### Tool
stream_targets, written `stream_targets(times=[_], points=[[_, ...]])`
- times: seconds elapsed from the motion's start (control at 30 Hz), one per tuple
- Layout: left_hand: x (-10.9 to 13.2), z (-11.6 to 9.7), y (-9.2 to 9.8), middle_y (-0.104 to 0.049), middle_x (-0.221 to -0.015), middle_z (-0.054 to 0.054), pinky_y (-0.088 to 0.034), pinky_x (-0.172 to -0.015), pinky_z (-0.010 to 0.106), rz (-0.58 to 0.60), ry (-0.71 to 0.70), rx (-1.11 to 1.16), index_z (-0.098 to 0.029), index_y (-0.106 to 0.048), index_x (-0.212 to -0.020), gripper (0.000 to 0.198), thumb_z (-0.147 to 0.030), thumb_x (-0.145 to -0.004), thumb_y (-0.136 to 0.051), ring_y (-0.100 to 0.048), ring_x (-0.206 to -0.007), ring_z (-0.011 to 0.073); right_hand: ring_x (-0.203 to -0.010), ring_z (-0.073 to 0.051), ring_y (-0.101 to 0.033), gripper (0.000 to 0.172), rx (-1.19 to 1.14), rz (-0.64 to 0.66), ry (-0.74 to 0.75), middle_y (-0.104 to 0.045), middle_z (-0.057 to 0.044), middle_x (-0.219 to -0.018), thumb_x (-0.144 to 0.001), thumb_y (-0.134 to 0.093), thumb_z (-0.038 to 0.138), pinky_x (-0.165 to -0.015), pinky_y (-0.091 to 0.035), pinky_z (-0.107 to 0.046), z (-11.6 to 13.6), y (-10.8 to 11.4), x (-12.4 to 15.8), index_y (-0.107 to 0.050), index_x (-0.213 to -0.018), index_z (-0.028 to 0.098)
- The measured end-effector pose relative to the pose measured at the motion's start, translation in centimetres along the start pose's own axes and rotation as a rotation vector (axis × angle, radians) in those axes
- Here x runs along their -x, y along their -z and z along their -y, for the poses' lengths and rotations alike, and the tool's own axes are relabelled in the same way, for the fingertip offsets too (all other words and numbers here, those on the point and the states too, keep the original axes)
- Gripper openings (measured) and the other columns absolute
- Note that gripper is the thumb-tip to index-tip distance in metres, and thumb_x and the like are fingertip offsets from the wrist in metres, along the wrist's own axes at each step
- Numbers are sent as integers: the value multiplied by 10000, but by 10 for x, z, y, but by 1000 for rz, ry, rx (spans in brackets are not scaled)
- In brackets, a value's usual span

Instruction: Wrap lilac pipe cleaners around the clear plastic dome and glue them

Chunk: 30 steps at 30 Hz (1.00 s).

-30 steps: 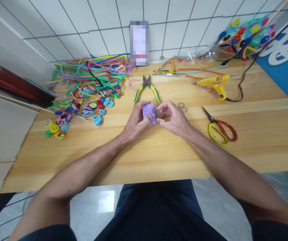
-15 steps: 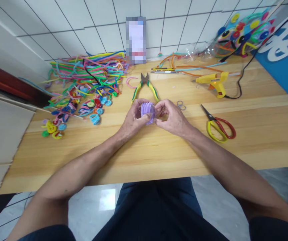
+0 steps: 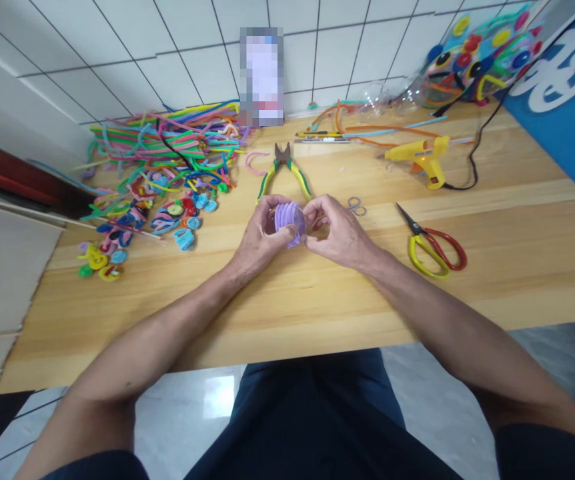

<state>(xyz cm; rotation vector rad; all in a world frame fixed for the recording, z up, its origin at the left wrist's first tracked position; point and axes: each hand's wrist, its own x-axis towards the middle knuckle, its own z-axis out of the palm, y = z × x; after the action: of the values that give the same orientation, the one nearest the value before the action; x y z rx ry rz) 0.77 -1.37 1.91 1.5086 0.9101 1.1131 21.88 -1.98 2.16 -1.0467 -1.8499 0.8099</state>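
A purple ringed piece [image 3: 289, 220], made of several fuzzy loops side by side, is held above the table in front of me. My left hand [image 3: 263, 235] wraps round its left side, thumb across the front. At its right edge my right hand [image 3: 336, 231] has its fingers closed in a pinch on the piece; the exact spot between the fingertips is too small to make out. Green and yellow pliers [image 3: 283, 167] lie just beyond my hands, handles spread toward me. Small metal scissors handles [image 3: 356, 207] show behind my right hand.
Red and yellow scissors [image 3: 430, 245] and a yellow glue gun [image 3: 420, 159] with a black cord lie at the right. Colourful pipe cleaners [image 3: 167, 143] and small coiled pieces [image 3: 184, 238] cover the left. A blurred phone [image 3: 263, 77] leans on the tiled wall.
The whole view has shifted slightly, so the table items appear a little further left. Both hands keep their hold on the purple piece, with barely any change in the fingers.
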Motion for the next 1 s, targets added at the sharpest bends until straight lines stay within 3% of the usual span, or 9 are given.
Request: stream_targets(times=[0.53,0.77,1.0], points=[[3,5,-3,-715,-1208,37,-616,-944,360,8,-16,-9,-273,-535,-1272,523,-447,-883,-839,-709,-1066,197,-940,-233,-674,284,-36,-22,-55,-666,-30,-988,-825,-768,257,-843,-607,-415,8,-2,-1,-564,-1022,269],[5,6,5,-704,-1229,53,-619,-989,392,37,-28,-40,-264,-545,-1303,482,-496,-936,-755,-698,-1131,236,-912,-217,-677,310,6,-58,-57,-683,-26,-1020,-792,-763,204,-876,-606,-407,12,-6,-1,-560,-1017,270],[5,-4,2,-728,-1175,47,-625,-928,367,-33,6,-149,-235,-571,-1265,466,-362,-853,-748,-722,-1052,216,-908,-212,-673,316,4,-56,-42,-688,-28,-1014,-814,-787,232,-830,-591,-385,11,-11,1,-551,-1022,265]])
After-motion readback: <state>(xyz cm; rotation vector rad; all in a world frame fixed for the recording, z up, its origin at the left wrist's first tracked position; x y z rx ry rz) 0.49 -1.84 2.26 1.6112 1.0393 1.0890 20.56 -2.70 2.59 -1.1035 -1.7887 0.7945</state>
